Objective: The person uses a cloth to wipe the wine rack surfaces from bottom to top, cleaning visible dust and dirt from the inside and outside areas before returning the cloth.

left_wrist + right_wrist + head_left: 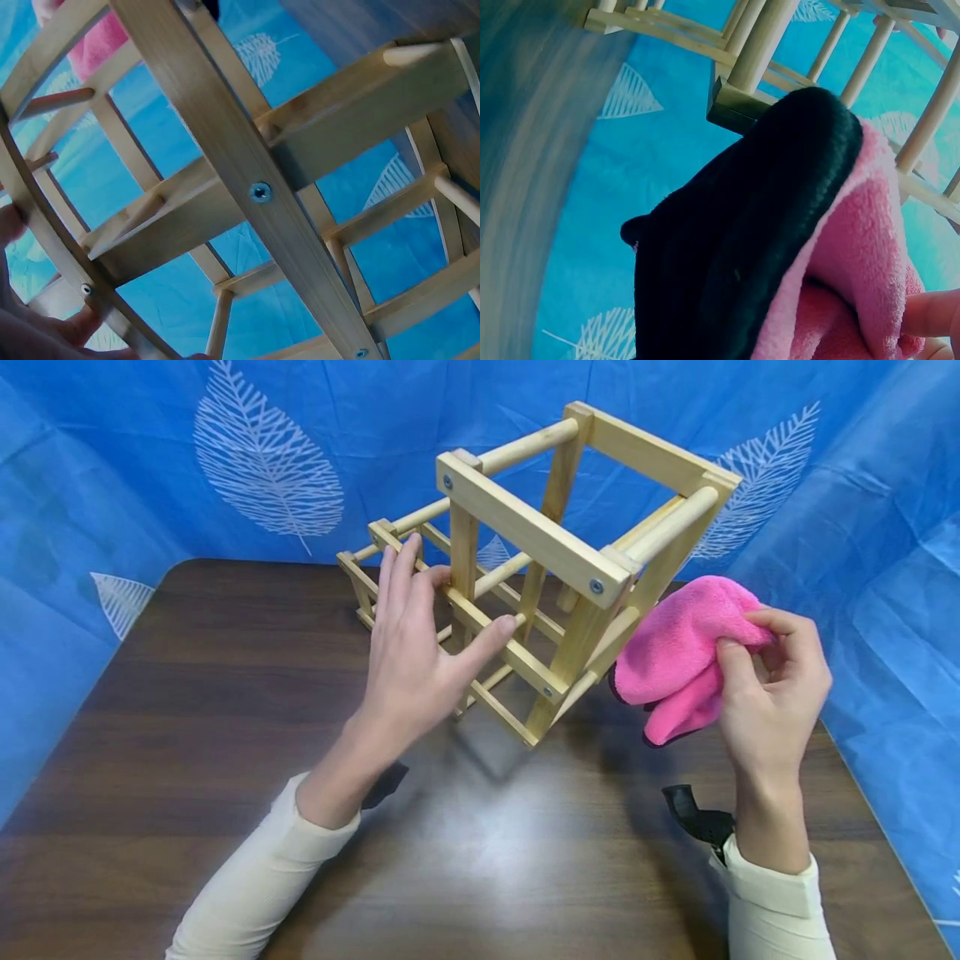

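A pale wooden rack (536,531) of slats and round rods stands tilted over the table in the head view. My left hand (416,652) holds its near side slat, thumb reaching over the slat and index finger bent at an upright. The left wrist view shows a screwed slat of the wooden rack (251,187) up close, with fingertips at the lower left. To the right, my right hand (776,685) pinches a pink cloth (686,643) between thumb and fingers, beside the rack. The cloth's black side (735,225) faces the right wrist camera.
The dark brown wooden table (202,710) lies under both hands. Behind it and at the sides hangs a blue sheet (397,418) with white leaf prints. A black strap piece (701,818) sticks out at the right wrist.
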`<action>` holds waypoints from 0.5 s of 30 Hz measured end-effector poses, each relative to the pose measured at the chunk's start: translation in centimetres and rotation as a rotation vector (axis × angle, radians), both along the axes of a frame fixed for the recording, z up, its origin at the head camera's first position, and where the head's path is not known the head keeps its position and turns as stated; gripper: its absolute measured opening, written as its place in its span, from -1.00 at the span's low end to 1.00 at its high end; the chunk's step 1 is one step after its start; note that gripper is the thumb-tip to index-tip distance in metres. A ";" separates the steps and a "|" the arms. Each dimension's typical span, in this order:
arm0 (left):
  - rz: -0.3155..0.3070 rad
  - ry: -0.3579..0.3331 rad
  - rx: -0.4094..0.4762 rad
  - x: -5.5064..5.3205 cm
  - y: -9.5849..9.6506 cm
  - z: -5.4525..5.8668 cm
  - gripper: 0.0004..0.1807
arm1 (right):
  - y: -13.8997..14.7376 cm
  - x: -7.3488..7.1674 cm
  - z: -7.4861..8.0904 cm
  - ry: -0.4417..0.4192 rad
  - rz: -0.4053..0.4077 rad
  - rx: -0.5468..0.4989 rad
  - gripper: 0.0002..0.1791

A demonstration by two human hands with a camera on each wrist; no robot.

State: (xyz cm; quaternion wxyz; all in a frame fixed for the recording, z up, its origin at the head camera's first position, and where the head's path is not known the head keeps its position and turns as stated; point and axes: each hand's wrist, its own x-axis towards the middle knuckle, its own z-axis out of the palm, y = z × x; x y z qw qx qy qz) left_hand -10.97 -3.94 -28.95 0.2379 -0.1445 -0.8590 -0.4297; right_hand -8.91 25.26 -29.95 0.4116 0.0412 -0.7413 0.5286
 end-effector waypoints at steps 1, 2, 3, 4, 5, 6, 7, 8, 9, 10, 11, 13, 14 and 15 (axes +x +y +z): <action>-0.010 0.006 0.012 -0.1 -0.1 0.0 -0.30 | -0.1 0.0 0.0 -0.001 0.003 0.006 -0.73; -0.025 0.012 0.027 -0.3 -0.3 0.0 -0.30 | -0.1 0.1 0.1 -0.001 0.005 0.009 -0.73; -0.046 0.013 0.040 -0.5 -0.5 0.0 -0.31 | -0.2 0.1 0.1 0.001 0.004 0.011 -0.74; -0.068 0.014 0.054 -0.6 -0.8 0.0 -0.32 | -0.2 0.1 0.1 0.003 0.003 0.009 -0.75; -0.094 0.014 0.069 -0.8 -1.2 -0.1 -0.34 | -0.1 0.1 0.1 0.007 0.001 0.005 -0.75; -0.125 0.015 0.088 -1.1 -1.5 -0.2 -0.35 | -0.1 0.1 0.1 0.011 -0.003 -0.001 -0.76; -0.159 0.010 0.109 -1.3 -1.9 -0.3 -0.36 | -0.1 0.0 0.1 0.018 -0.005 -0.011 -0.76; -0.193 0.003 0.133 -1.6 -2.3 -0.3 -0.37 | 0.0 0.0 0.1 0.026 -0.007 -0.025 -0.76; -0.230 -0.002 0.157 -1.8 -2.7 -0.4 -0.38 | 0.1 0.0 0.1 0.036 -0.012 -0.029 -0.75; -0.269 -0.004 0.184 -2.1 -3.0 -0.5 -0.38 | 0.1 0.1 0.1 0.045 -0.016 -0.035 -0.76; -0.307 -0.006 0.217 -2.5 -3.4 -0.6 -0.38 | 0.2 0.1 0.1 0.054 -0.019 -0.038 -0.75; -0.379 -0.002 0.284 -3.3 -4.0 -0.7 -0.37 | 0.2 0.3 0.2 0.072 -0.024 -0.032 -0.74; -0.410 0.007 0.311 -3.7 -4.3 -0.8 -0.36 | 0.2 0.4 0.2 0.081 -0.027 -0.024 -0.74; -0.438 0.016 0.336 -4.1 -4.6 -0.9 -0.37 | 0.1 0.5 0.3 0.086 -0.029 -0.014 -0.74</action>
